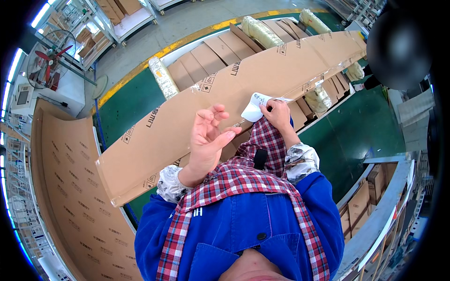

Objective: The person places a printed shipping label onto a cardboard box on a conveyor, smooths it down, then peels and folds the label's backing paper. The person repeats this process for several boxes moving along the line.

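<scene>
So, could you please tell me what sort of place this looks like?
Probably a factory or warehouse packing area: there is a long brown cardboard box, and a glossy green floor edged by a yellow painted line.

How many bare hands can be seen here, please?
2: the left hand, in front of the long brown cardboard, and the right hand, holding the white paper sheet.

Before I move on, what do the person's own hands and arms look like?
The left hand and right hand are both bare, without gloves. Around each wrist is a gathered, blotchy white-and-dark patterned cuff: left cuff, right cuff. Above these, the left sleeve and right sleeve are bright blue cloth. No cables show on either arm.
</scene>
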The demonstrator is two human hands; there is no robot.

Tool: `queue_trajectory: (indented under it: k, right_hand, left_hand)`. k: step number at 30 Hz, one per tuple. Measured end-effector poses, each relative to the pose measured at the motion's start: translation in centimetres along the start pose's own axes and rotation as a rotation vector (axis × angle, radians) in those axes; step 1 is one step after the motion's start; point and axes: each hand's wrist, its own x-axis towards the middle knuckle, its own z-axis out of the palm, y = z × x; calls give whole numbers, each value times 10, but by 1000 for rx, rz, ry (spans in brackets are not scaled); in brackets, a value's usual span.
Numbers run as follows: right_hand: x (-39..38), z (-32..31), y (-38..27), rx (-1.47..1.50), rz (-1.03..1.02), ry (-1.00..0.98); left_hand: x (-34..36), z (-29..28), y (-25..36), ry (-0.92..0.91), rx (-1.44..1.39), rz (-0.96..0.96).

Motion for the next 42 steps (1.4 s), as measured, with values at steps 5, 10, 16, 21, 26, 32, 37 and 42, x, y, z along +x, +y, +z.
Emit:
queue_trajectory:
  k: [5, 10, 16, 21, 26, 32, 37, 42]
  right_hand:
    - [1, 4, -1, 26, -50, 55]
    - [0, 6, 5, 7, -64, 55]
    - [-1, 5, 3, -6, -65, 56]
    - [-2, 3, 2, -6, -63, 54]
    - [-1, 0, 8, 11, 34, -27]
    - [6, 0, -3, 37, -129, 24]
    - [-3, 9, 3, -60, -101, 6]
    - [-8, 13, 1, -53, -128, 38]
  left_hand:
    - [2, 3, 4, 50, 77, 14]
    - [2, 2, 3, 55, 57, 12]
    - [1, 5, 7, 85, 71, 6]
    - [1, 5, 6, 91, 55, 0]
    - [4, 6, 2, 77, 16, -8]
    - [3, -6, 5, 146, -65, -54]
    - [-23, -67, -52, -263, 542, -204]
    - [-62, -138, -67, -843, 1563, -46]
